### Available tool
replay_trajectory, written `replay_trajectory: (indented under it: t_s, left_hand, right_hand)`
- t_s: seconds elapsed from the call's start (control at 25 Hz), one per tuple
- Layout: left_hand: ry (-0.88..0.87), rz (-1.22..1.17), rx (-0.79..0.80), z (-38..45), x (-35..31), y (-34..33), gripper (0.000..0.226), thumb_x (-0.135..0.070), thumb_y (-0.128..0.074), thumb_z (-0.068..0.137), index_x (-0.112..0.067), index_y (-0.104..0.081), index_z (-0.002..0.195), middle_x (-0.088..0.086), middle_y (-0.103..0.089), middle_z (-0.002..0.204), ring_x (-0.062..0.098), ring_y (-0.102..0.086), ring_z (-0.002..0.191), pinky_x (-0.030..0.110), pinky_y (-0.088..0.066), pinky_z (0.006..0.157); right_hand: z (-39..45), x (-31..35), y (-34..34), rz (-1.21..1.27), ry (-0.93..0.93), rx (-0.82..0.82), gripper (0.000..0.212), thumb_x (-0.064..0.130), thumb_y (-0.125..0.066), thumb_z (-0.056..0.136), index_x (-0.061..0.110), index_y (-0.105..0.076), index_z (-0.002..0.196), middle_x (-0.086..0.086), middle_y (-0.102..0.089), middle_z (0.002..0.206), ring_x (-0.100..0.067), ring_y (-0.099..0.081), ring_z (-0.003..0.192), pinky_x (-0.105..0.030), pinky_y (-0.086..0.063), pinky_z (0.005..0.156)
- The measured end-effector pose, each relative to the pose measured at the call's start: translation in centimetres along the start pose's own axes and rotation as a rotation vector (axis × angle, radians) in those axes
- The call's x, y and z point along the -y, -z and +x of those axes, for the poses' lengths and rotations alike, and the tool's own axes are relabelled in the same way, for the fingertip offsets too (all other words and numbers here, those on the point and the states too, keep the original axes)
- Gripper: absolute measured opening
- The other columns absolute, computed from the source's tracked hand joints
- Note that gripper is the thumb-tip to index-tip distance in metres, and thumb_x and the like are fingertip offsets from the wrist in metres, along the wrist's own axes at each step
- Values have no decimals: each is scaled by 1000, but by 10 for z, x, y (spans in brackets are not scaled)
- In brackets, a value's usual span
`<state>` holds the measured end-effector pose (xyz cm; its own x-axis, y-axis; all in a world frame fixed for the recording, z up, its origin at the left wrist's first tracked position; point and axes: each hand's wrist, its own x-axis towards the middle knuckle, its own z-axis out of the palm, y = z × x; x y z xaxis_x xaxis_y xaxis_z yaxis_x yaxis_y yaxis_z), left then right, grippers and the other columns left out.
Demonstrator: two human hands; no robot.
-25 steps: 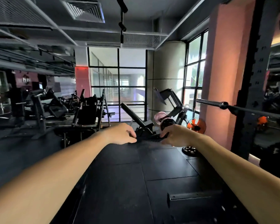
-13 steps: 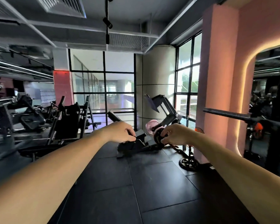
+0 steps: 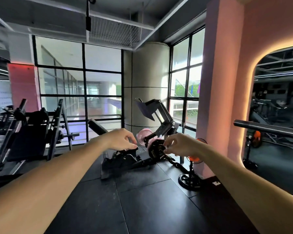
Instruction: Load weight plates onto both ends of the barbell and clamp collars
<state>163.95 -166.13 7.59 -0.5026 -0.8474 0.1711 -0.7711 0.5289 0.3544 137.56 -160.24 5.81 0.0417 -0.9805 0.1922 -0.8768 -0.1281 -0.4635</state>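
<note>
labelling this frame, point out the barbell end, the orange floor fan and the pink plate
barbell (image 3: 267,128), head view, on the bare sleeve near its tip
orange floor fan (image 3: 194,158), head view, on the orange blades
pink plate (image 3: 141,137), head view, on its face

**Gym floor tally: two hands, one bar, one fan**

Two bare hands reach forward, a left hand (image 3: 121,139) and a right hand (image 3: 181,146), each on an outstretched forearm. One barbell (image 3: 267,128) juts in from the right edge, its near end bare. One pink plate (image 3: 141,138) and one black plate (image 3: 156,148) sit on the single leg-press machine (image 3: 159,115) by the windows. One orange floor fan (image 3: 195,157) stands on one round base beside one pink pillar (image 3: 216,92). One round concrete column (image 3: 147,85) fills the corner. One wall mirror (image 3: 277,107) glows at its rim.
</note>
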Motion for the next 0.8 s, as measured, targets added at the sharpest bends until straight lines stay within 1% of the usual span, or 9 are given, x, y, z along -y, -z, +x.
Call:
replay_trajectory:
  t_s: [0.08,0.16,0.32,0.36,0.44,0.52,0.6,0.72,0.8]
  left_hand:
    - [-68,-21,23,67,16,-4,17,-47,-70,85,-38,-72,99,-14,-68,94,8,-65,89,24,-49,78]
    - [-125,-6,63,140,33,-18,17,-47,-70,86,-40,-71,102,-13,-64,97,10,-62,95,24,-46,82]
    - [-210,-1,103,286,60,-57,20,-50,-70,85,-40,-72,102,-11,-66,98,2,-58,91,20,-42,77]
    - [-230,11,101,324,64,-67,19,-53,-70,83,-42,-71,98,-12,-68,96,3,-60,92,22,-45,79]
    - [-263,45,102,393,68,-82,16,-59,-68,80,-48,-68,92,-13,-69,100,8,-65,95,28,-52,88]
    - [-296,60,129,470,65,-92,13,-60,-67,80,-50,-65,89,-12,-68,105,9,-65,94,31,-54,90]
    - [-326,18,136,542,61,-96,12,-55,-68,83,-47,-68,92,-14,-68,99,8,-65,90,26,-53,83]
    - [-372,-56,129,642,49,-101,11,-48,-70,85,-44,-69,95,-16,-69,92,5,-65,81,20,-47,67]
    - [-410,-75,148,706,40,-115,10,-45,-70,87,-43,-68,96,-12,-71,94,6,-65,78,20,-49,67]
  right_hand:
    - [50,-16,-1,-24,-44,-11,19,36,-77,82,37,-73,101,11,-65,89,-12,-62,79,-21,-43,62]
    - [104,-41,-3,-50,-101,-10,27,36,-76,85,32,-72,112,11,-61,90,-10,-60,79,-20,-43,60]
    - [209,-116,-5,-59,-173,-84,19,34,-77,86,33,-72,104,4,-69,105,-10,-65,83,-22,-49,66]
    - [237,-138,-5,-53,-178,-88,19,34,-77,87,33,-71,105,3,-71,106,-9,-66,82,-24,-52,68]
    - [285,-181,0,-53,-220,-100,26,34,-76,87,29,-70,112,-2,-71,110,-18,-70,89,-36,-61,78]
    - [339,-225,13,-57,-271,-116,29,34,-77,86,27,-70,114,-6,-70,116,-26,-71,98,-45,-61,86]
    - [391,-264,31,-57,-306,-143,29,32,-78,86,26,-70,113,-6,-66,119,-24,-67,99,-41,-60,86]
    - [457,-313,63,-13,-361,-177,25,26,-77,87,24,-70,111,-4,-63,110,-18,-63,87,-35,-58,74]
    - [492,-348,78,-7,-387,-179,26,28,-77,87,24,-69,112,0,-63,104,-16,-62,85,-28,-54,69]
